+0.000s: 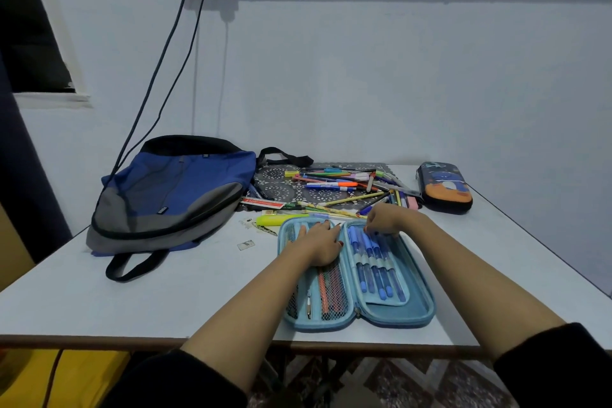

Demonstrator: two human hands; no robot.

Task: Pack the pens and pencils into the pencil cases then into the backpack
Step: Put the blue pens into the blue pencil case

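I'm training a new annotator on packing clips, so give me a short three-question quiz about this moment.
1. True or false: the dark pencil case with the orange picture lies open.
2. Which part of the open blue pencil case does the left hand rest on? A: its mesh-pocket half. B: its half with elastic loops. C: neither half.
3. Fill in: the right hand curls its fingers over the tops of the pens in the loops, whose colour is ____.
Key: 1 false; 2 A; 3 blue.
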